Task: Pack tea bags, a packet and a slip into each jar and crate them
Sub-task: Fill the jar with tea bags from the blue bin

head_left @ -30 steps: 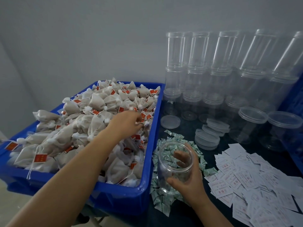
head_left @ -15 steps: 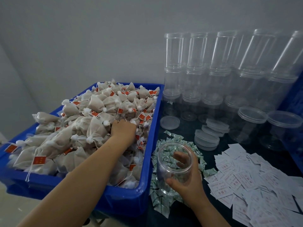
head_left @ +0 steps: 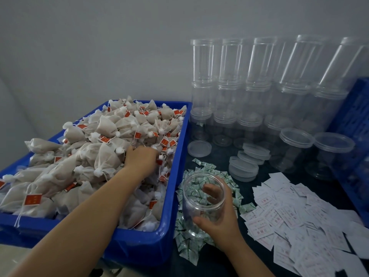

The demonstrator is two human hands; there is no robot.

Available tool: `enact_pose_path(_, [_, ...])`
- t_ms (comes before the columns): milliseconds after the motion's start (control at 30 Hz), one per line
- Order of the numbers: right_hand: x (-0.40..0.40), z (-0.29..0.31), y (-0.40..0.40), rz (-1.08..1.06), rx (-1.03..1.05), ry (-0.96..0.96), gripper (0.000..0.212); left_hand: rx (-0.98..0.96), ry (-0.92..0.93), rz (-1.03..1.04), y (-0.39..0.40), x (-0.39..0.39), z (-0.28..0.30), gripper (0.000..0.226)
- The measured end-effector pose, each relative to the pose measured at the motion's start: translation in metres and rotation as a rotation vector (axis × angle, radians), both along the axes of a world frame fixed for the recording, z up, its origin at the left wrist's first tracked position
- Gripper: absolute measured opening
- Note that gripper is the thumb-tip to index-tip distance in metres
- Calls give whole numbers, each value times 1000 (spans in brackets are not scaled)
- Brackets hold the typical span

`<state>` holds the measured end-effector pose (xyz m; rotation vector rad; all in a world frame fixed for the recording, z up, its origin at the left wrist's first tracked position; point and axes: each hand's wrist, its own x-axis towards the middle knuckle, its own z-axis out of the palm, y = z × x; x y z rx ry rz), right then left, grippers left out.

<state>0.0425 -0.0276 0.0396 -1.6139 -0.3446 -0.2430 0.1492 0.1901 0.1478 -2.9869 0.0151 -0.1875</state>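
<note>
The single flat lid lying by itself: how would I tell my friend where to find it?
Find the blue bin of tea bags. Just right of its far corner, before the stacked jars, lies the lid. It lies alone; the other lids overlap in a pile.

Two hands are at work: the left hand [head_left: 142, 158] and the right hand [head_left: 216, 218]. One blue bin [head_left: 175, 156] around the left hand holds tea bags [head_left: 103, 156] too many to count. The right hand holds one open jar [head_left: 201, 204]. Beyond it lie four loose lids [head_left: 242, 169] and two lidded jars [head_left: 295, 150]. Stacked jars [head_left: 231, 82], packets [head_left: 201, 170] and slips [head_left: 295, 216] are too many to count.
</note>
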Motion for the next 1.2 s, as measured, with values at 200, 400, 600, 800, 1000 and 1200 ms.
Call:
enact_pose_path(200, [1, -1, 0, -3, -3, 1, 99, -349, -54, -11, 3, 2, 6, 8])
enact_pose_path(400, [1, -2, -1, -4, 3, 6, 97, -821, -223, -70, -4, -5, 15, 21])
enact_pose_path(600, [1, -4, -1, 9, 25, 13, 98, -1143, -342, -245, -13, -22, 34, 21])
enact_pose_path(800, [3, -5, 0, -10, 13, 6, 98, -1347, -194, -510, -23, -45, 51, 30])
enact_pose_path(1000, [4, -6, 0, -18, 22, -1, 97, -1218, 78, -697, -40, -59, 48, 25])
enact_pose_path(1200, [3, -3, 0, -31, 38, 7, 101, -1015, 132, -797, -49, -61, 40, 24])
